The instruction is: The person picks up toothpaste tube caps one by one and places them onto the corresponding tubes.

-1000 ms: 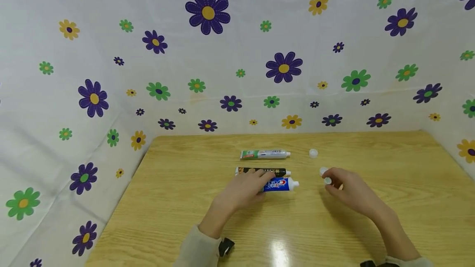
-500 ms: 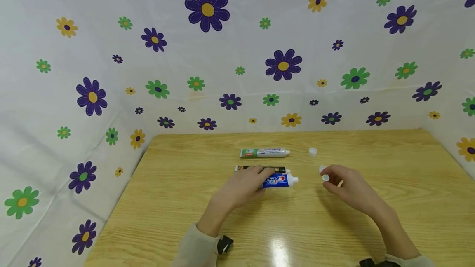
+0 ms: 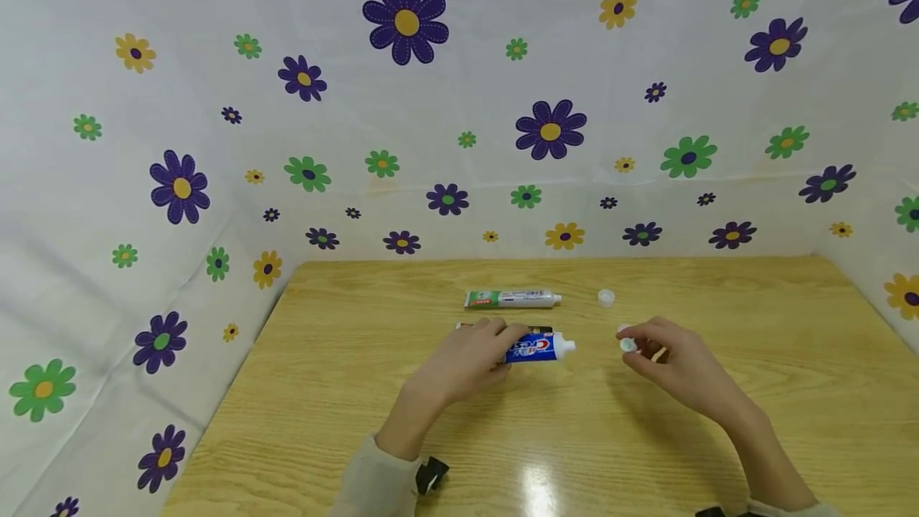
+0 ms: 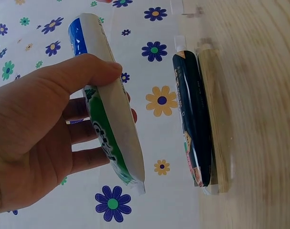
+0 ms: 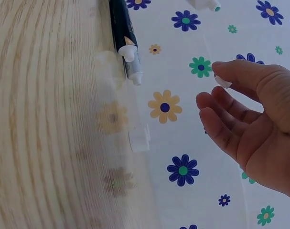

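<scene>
My left hand (image 3: 467,361) grips a blue Crest toothpaste tube (image 3: 534,347) around its body, above the table, its uncapped white nozzle facing right. In the left wrist view the tube's white and green side (image 4: 109,124) shows, thumb across it. Between thumb and forefinger my right hand (image 3: 671,353) pinches a small white cap (image 3: 628,345), a short gap to the right of the nozzle; the right wrist view shows that cap (image 5: 223,82) partly covered by a finger. A black toothpaste tube (image 4: 192,114) lies uncapped just behind the blue one, largely hidden in the head view.
Farther back on the wooden table (image 3: 359,301) lies a green and silver toothpaste tube (image 3: 513,299), uncapped. To its right rests a white cap (image 3: 606,298). Another white cap (image 3: 623,329) is partly hidden behind my right fingers. A flowered cloth (image 3: 459,102) hangs beyond the table.
The blue tube now covers more of the black tube as my left hand holds it slightly higher. My right hand has shifted a little left with the cap, closer to the nozzle.
</scene>
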Available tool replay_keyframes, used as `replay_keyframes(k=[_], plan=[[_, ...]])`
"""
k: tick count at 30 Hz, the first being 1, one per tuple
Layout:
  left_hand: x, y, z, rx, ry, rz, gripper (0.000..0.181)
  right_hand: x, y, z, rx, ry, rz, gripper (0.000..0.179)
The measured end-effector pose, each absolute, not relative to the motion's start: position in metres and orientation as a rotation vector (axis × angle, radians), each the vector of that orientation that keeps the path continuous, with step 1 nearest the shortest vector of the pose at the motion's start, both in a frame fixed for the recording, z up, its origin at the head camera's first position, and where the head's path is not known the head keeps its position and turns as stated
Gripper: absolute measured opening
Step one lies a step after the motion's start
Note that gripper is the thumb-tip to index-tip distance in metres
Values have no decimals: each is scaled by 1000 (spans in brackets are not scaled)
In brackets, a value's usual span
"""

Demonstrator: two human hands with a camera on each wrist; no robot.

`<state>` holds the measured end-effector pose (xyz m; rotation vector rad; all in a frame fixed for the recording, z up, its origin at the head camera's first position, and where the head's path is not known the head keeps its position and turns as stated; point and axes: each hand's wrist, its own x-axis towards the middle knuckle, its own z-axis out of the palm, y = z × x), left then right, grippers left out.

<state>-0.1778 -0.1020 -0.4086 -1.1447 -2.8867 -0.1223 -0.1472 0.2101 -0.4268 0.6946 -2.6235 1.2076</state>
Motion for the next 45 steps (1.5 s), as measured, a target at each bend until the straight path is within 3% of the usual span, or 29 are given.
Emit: replay_keyframes(k=[17,29,45], plan=[[-178,-107,-406,-1156,-2840,-151,47,-145,206,-423,593,-2604,1247,32],[-173,-112,-396,-1157,-2865,-261,55,-142,200,-421,614,-2529,1271,22],[-179,-105,-374,-1162,-2653,-321,56,-144,192,-401,597,-2433,1368,25]])
